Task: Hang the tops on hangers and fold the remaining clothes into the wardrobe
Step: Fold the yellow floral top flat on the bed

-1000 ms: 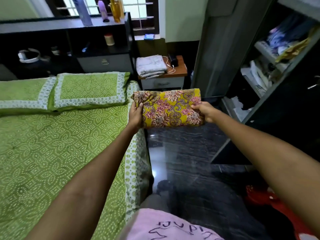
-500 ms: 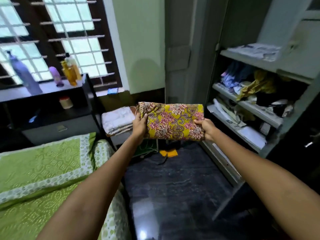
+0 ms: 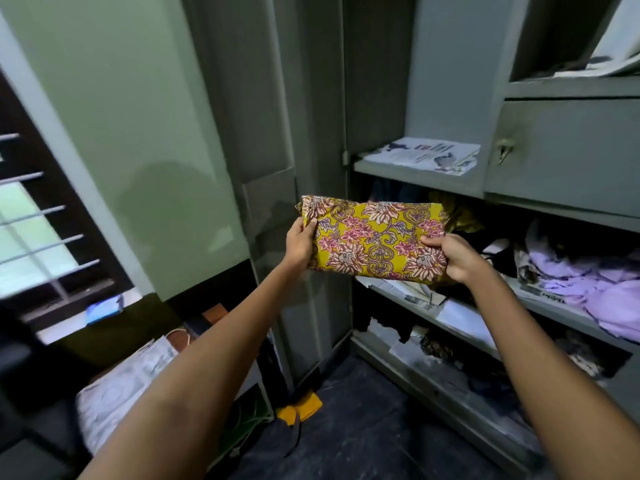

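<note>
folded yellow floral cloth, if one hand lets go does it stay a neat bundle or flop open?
Probably flops: the folded floral cloth is soft fabric, gripped at each end by the left hand and right hand, and its edges already look rumpled. Likely light, since it stays level between two fingertip grips. Unlikely to slip; pushed onto the wardrobe shelf, it may bunch rather than slide.
</note>
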A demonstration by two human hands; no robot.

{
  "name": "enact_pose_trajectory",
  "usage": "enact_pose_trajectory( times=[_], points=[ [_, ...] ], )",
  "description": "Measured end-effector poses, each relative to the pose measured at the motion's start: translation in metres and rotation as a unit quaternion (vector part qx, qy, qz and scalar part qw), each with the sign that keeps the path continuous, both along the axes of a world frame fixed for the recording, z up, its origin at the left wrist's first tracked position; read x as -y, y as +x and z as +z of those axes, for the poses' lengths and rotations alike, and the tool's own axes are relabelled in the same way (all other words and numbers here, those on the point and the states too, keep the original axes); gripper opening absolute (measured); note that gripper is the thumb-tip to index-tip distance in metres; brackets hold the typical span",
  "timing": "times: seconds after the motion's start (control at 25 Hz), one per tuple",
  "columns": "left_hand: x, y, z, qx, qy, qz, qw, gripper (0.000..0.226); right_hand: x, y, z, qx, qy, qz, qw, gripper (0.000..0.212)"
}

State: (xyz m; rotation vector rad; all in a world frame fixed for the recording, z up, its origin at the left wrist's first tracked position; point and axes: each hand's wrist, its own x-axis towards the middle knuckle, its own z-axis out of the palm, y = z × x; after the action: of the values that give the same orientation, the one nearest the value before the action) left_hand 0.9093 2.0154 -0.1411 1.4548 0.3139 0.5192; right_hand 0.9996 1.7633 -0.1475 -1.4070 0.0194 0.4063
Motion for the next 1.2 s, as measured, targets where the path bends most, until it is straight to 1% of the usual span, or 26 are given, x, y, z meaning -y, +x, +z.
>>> enact_pose_trajectory(
  times=[0.12, 0.2, 0.36, 0.48, 0.6, 0.68, 0.84, 0.92, 1.0, 1.08, 1.2],
  points=[
    [-0.013, 0.083, 0.017, 0.003, 0.012, -0.032, 0.999, 0.012, -0.007, 0.065, 0.013, 0.017, 0.007, -0.027, 0.999, 0.026],
    [-0.023, 0.138, 0.029, -0.004, 0.016, -0.041, 0.999, 0.011, -0.014, 0.102, 0.025, 0.021, -0.002, -0.046, 0.999, 0.020],
    [-0.032, 0.240, 0.049, 0.004, 0.038, -0.060, 0.997, 0.011, -0.024, 0.171, 0.044, 0.009, -0.003, -0.081, 0.997, 0.022],
    [-0.034, 0.313, 0.060, 0.009, 0.058, -0.104, 0.993, 0.014, -0.028, 0.216, 0.048, -0.003, 0.020, -0.137, 0.990, 0.008],
    [-0.028, 0.392, 0.066, 0.033, 0.090, -0.154, 0.983, 0.011, -0.030, 0.266, 0.048, -0.001, 0.050, -0.204, 0.978, 0.009],
    [-0.021, 0.446, 0.068, 0.042, 0.114, -0.178, 0.977, 0.016, -0.031, 0.293, 0.050, -0.001, 0.073, -0.236, 0.969, 0.007],
    [0.004, 0.551, 0.080, 0.025, 0.145, -0.239, 0.960, 0.016, -0.032, 0.339, 0.052, -0.019, 0.120, -0.315, 0.941, 0.009],
    [0.025, 0.596, 0.086, 0.017, 0.172, -0.251, 0.953, 0.027, -0.032, 0.355, 0.047, -0.033, 0.146, -0.366, 0.918, 0.011],
    [0.049, 0.633, 0.087, 0.014, 0.215, -0.278, 0.936, 0.036, -0.033, 0.366, 0.041, -0.039, 0.176, -0.403, 0.897, 0.019],
    [0.073, 0.664, 0.086, 0.008, 0.267, -0.330, 0.905, 0.036, -0.036, 0.376, 0.035, -0.030, 0.187, -0.425, 0.885, 0.025],
    [0.111, 0.708, 0.088, 0.007, 0.346, -0.406, 0.846, 0.020, -0.038, 0.395, 0.033, -0.005, 0.220, -0.439, 0.871, 0.037]
  ],
)
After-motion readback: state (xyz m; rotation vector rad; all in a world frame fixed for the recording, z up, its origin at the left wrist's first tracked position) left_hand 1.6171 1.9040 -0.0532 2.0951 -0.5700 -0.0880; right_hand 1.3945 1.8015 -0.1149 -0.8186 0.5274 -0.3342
